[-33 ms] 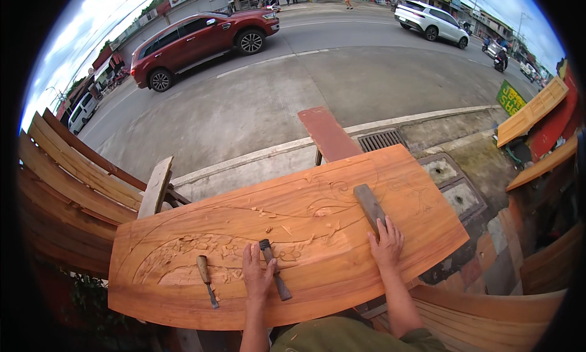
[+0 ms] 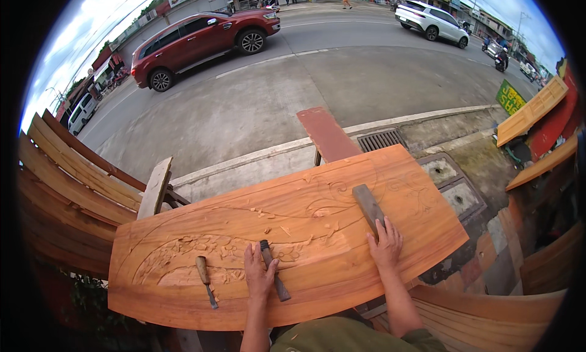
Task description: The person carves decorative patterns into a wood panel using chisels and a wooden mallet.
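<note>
A large orange-brown wooden panel (image 2: pixel 415 242) lies before me, carved with leaves and scrolls on the left and marked with curling lines on the right, with shavings scattered over it. My left hand (image 2: pixel 259 272) rests on it with fingers apart, thumb touching a dark bar-like tool (image 2: pixel 279 282) with a black top. Farther left lies a chisel (image 2: pixel 204 272) with a pale wooden handle and metal blade. My right hand (image 2: pixel 386 248) has its fingers around the near end of a long grey-brown block (image 2: pixel 366 202) lying on the panel.
Upright boards (image 2: pixel 73 187) stand at the left. A pale plank (image 2: pixel 155 184) and a red-brown plank (image 2: pixel 329 135) jut out beyond the panel. A drain grate (image 2: pixel 378 140), concrete covers and a panelled door (image 2: pixel 531 111) are rightward. Ahead, a red SUV (image 2: pixel 201 44) and white car (image 2: pixel 430 22) occupy the road.
</note>
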{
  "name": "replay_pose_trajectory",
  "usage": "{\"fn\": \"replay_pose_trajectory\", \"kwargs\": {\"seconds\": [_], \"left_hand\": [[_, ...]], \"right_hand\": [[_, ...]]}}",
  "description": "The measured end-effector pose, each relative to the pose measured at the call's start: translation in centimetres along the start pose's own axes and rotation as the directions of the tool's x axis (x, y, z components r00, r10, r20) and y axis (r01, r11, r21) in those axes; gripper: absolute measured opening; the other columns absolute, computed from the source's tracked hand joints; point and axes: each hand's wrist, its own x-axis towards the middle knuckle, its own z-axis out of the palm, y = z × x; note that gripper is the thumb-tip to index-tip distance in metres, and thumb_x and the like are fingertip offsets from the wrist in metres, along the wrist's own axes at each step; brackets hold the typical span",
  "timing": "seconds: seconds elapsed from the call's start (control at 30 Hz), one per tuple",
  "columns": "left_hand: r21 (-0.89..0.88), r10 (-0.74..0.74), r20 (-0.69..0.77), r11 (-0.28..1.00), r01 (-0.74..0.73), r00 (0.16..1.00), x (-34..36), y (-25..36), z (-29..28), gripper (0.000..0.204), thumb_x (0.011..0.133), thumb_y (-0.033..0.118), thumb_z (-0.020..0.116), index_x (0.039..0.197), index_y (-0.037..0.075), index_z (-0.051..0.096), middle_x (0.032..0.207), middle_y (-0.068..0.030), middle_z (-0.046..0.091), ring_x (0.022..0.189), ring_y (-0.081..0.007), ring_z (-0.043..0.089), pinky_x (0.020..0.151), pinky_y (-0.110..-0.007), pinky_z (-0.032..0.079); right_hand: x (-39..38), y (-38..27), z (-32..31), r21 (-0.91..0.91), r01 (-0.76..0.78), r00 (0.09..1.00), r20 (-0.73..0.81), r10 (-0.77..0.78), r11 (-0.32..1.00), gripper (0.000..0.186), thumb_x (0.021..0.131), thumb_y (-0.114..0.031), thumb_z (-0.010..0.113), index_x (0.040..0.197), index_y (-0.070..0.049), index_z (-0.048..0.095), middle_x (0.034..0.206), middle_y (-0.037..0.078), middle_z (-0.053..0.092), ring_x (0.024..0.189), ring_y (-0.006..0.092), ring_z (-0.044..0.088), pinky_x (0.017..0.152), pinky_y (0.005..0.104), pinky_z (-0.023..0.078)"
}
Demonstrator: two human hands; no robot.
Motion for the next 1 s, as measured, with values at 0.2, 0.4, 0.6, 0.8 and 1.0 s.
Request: {"fn": "replay_pose_trajectory", "kwargs": {"seconds": [0.2,0.4,0.6,0.8,1.0], "left_hand": [[0.013,-0.046,0.069,0.999,0.046,0.997,-0.5,-1.6,2.5,0.072,0.102,0.032,0.077,0.161,0.000,0.052,0.163,-0.0308,0.051,0.152,-0.0486,0.047,0.128,-0.058,0.034],[0.017,-0.099,0.091,0.995,0.097,0.991,-0.2,-1.1,2.3,0.086,0.100,0.041,0.078,0.166,-0.001,0.044,0.166,-0.0291,0.048,0.156,-0.0485,0.043,0.131,-0.064,0.026],[0.076,-0.162,0.158,0.986,0.152,0.974,-0.6,-0.9,2.2,0.094,0.099,0.050,0.077,0.169,0.000,0.039,0.170,-0.0284,0.043,0.161,-0.0491,0.036,0.132,-0.068,0.020],[0.036,-0.186,0.193,0.983,0.183,0.963,-0.9,-1.3,2.3,0.097,0.100,0.051,0.075,0.171,-0.001,0.034,0.173,-0.0267,0.041,0.164,-0.0477,0.031,0.134,-0.067,0.014],[0.013,-0.197,0.177,0.980,0.198,0.964,-0.9,-1.3,2.4,0.097,0.101,0.049,0.075,0.172,-0.001,0.032,0.173,-0.0262,0.041,0.165,-0.0463,0.031,0.134,-0.066,0.013]], "right_hand": [[0.2,0.2,0.2,0.085,-0.025,0.999,-0.024,0.028,0.996,0.050,0.094,-0.033,0.081,0.137,-0.010,0.075,0.151,0.018,0.066,0.135,0.0387,0.063,0.110,0.0538,0.048],[0.8,-0.6,-0.1,0.150,-0.121,0.984,-0.109,0.138,0.981,0.054,0.094,-0.031,0.082,0.142,-0.008,0.072,0.146,0.018,0.068,0.133,0.0406,0.063,0.112,0.0554,0.047],[0.8,-0.1,0.5,0.161,-0.137,0.982,-0.106,0.155,0.977,0.056,0.093,-0.029,0.083,0.142,-0.005,0.070,0.139,0.019,0.070,0.129,0.0412,0.064,0.111,0.0539,0.049],[0.9,0.3,0.5,0.140,-0.089,0.989,-0.101,0.104,0.986,0.053,0.091,-0.027,0.085,0.138,-0.004,0.072,0.134,0.018,0.072,0.122,0.0413,0.067,0.106,0.0524,0.052],[1.0,0.3,0.5,0.158,-0.098,0.989,-0.096,0.114,0.983,0.048,0.091,-0.027,0.085,0.133,-0.005,0.075,0.132,0.018,0.073,0.119,0.0414,0.068,0.103,0.0527,0.054]]}}
